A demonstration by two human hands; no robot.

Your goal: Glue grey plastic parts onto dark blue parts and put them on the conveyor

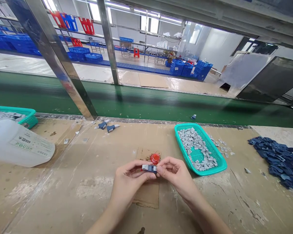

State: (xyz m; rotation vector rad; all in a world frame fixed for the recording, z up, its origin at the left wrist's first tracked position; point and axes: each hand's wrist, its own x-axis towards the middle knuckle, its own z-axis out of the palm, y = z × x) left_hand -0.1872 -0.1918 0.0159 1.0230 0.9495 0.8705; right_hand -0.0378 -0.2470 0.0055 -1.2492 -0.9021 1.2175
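Between my two hands is a small dark blue and grey plastic part (150, 168), held above the worktable. The thumb and fingers of my left hand (133, 178) pinch its left side. My right hand (173, 172) pinches its right end, where a light grey piece shows; whether that piece is separate I cannot tell. Just behind the part sits a round red cap or dish (155, 158) on a piece of brown cardboard (148, 195). To the right stands a turquoise basket (221, 165) with many small grey plastic pieces (192, 143) in it.
A heap of dark blue parts (280, 159) lies at the far right. On the left are a white plastic jug (26, 143) and another turquoise basket (30, 118). A few blue-grey parts (107, 126) lie near the green conveyor belt (141, 102). A metal post (61, 68) rises at left.
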